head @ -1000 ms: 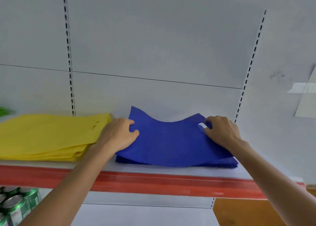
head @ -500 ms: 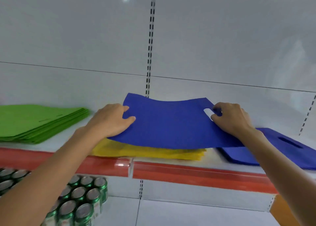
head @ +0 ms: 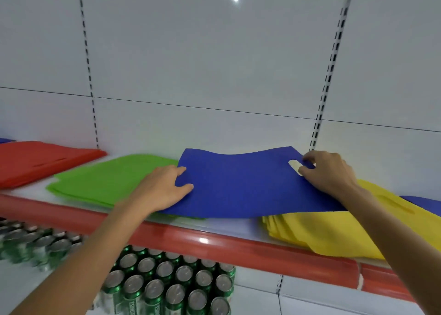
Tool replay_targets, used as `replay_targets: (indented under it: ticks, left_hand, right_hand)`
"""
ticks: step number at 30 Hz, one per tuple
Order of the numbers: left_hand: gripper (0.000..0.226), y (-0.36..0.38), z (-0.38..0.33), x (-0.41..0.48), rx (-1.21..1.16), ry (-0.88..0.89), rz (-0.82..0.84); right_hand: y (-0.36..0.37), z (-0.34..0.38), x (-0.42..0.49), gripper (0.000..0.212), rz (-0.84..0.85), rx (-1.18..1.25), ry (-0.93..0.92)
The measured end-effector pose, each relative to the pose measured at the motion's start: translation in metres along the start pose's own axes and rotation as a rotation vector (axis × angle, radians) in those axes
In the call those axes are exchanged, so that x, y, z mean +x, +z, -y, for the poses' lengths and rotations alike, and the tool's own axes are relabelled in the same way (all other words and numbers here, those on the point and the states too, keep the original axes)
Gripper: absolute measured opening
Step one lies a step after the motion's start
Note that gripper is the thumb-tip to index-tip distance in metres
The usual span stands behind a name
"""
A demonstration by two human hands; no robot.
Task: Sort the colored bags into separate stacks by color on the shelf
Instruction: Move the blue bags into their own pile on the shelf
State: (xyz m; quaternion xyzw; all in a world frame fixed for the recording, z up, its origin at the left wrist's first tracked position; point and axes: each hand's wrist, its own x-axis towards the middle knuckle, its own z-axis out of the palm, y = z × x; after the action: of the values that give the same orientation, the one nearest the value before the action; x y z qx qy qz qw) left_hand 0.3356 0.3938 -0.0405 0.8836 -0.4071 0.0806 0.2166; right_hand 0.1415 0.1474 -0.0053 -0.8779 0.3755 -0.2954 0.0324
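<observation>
Two grips: both hold one blue bag (head: 243,185) by opposite ends, just above the shelf (head: 214,243)
Left grip (head: 164,188): thumb and fingers curled round the bag's left edge; clasping the bag; forearm reaches up from the lower left
Right grip (head: 329,171): fingers and thumb pinch the strip of fabric beside the handle slot (head: 294,165); clasping the bag
Blue bag: spread flat, dipping slightly in the middle; its left part lies over the green stack (head: 107,181), its right part over the yellow stack (head: 334,233); whether it touches either cannot be told
Green stack: flat on the shelf, left of centre, between the red stack (head: 40,159) and the yellow stack
Red stack: flat on the shelf at the far left, apart from the green stack
Yellow stack: flat on the shelf at the right; front edges fanned; partly behind the right forearm
More blue bags (head: 424,201): a sliver shows past the yellow stack at the far right
Shelf: pale top with a red front rail
Cans (head: 167,286): green with silver tops, packed upright on the level below
Back panel (head: 214,64): pale grey, with two slotted uprights
</observation>
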Motion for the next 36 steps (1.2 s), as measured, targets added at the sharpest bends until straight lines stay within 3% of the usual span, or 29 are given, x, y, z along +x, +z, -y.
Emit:
replay_targets:
  ticks: [7, 17, 25, 30, 36]
  left_hand:
    - [0.057, -0.045, 0.12, 0.022, -0.038, -0.006, -0.073]
    - [0.053, -0.124, 0.322, 0.054, -0.025, 0.072, -0.017]
    - [0.048, -0.151, 0.421, 0.068, -0.137, -0.002, -0.044]
    - [0.045, -0.167, 0.493, 0.075, -0.133, -0.038, -0.066]
    - [0.047, -0.185, 0.585, 0.082, -0.116, -0.052, -0.053]
  right_hand:
    - [0.036, 0.116, 0.008, 0.029, 0.001, 0.037, -0.028]
    - [0.1, 0.315, -0.015, 0.033, -0.033, 0.062, 0.069]
    - [0.119, 0.419, -0.01, 0.035, -0.059, -0.032, 0.016]
    - [0.151, 0.485, -0.017, 0.03, 0.025, -0.1, -0.029]
    - [0.179, 0.586, -0.011, 0.027, -0.054, -0.168, -0.088]
